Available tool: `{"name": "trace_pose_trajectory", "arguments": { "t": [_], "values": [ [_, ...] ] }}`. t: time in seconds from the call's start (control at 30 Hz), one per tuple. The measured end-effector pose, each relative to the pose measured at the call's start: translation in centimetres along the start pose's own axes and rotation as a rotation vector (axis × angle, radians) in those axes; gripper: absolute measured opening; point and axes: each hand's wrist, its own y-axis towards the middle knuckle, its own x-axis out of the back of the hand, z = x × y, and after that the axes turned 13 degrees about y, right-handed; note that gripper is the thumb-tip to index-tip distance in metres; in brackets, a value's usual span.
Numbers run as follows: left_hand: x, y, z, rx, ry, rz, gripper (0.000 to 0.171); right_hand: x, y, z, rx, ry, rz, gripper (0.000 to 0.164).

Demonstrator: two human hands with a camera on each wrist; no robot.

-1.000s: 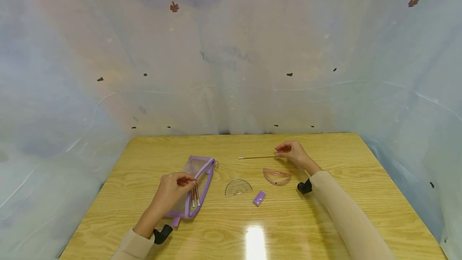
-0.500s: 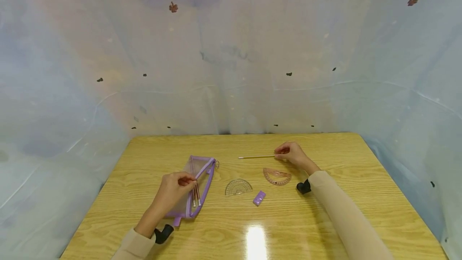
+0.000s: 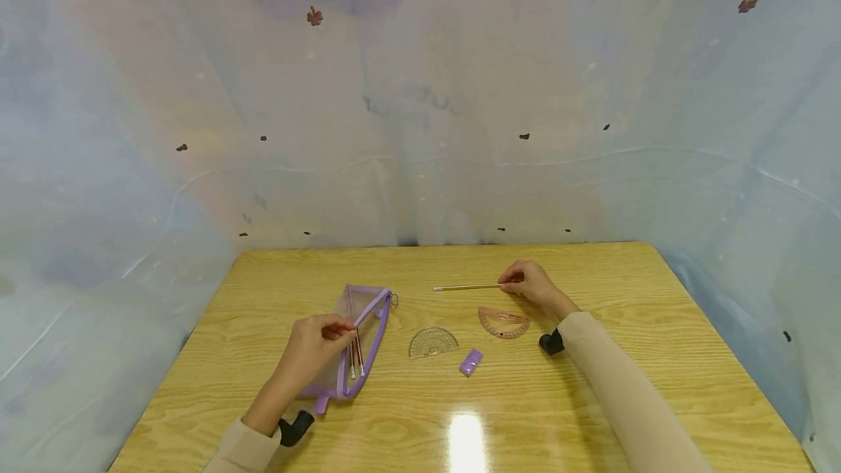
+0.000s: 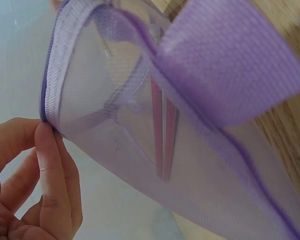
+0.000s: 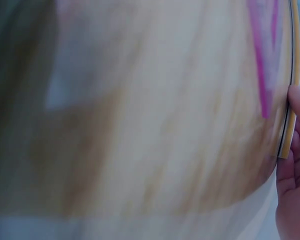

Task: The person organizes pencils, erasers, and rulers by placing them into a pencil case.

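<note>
A mesh pencil case [image 3: 376,347] with purple trim lies on the left of the table, its zip open. My left hand [image 3: 314,345] pinches the edge of that opening; in the left wrist view the thumb and fingers [image 4: 50,180] hold the zip band. Through the mesh show slim reddish sticks [image 4: 157,130] with pale ends, perhaps pencils. Farther right, my right hand [image 3: 534,287] pinches the right end of a yellow pencil [image 3: 466,287], whose pale end points left. The right wrist view has the yellow, dark-striped pencil [image 5: 294,55] between thumb and fingers at its right edge.
Between the hands lie a clear protractor [image 3: 434,342], a pinkish protractor [image 3: 504,324] and a small purple block [image 3: 471,362] like an eraser. The wood-grain table [image 3: 407,429] ends at the back against a pale curtain [image 3: 420,195].
</note>
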Motion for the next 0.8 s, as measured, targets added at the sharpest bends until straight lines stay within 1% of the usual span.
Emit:
{"name": "trace_pose_trajectory", "arguments": {
  "t": [0.13, 0.3, 0.6, 0.8],
  "values": [
    [-0.03, -0.04, 0.07, -0.002, 0.0, -0.007, 0.01, -0.07, 0.06, -0.01, 0.033, -0.037, 0.003, 0.006],
    [-0.07, -0.06, 0.11, -0.002, -0.004, -0.007, 0.011, -0.02, 0.06, -0.19, 0.044, -0.062, -0.006, 0.005],
    [0.04, -0.04, 0.09, 0.003, 0.0, -0.002, 0.011, -0.12, -0.2, -0.21, 0.041, -0.071, -0.016, 0.004],
    [0.1, -0.03, 0.07, -0.006, 0.002, -0.012, 0.013, -0.17, -0.23, -0.01, 0.045, -0.071, -0.016, 0.008]
  ]
}}
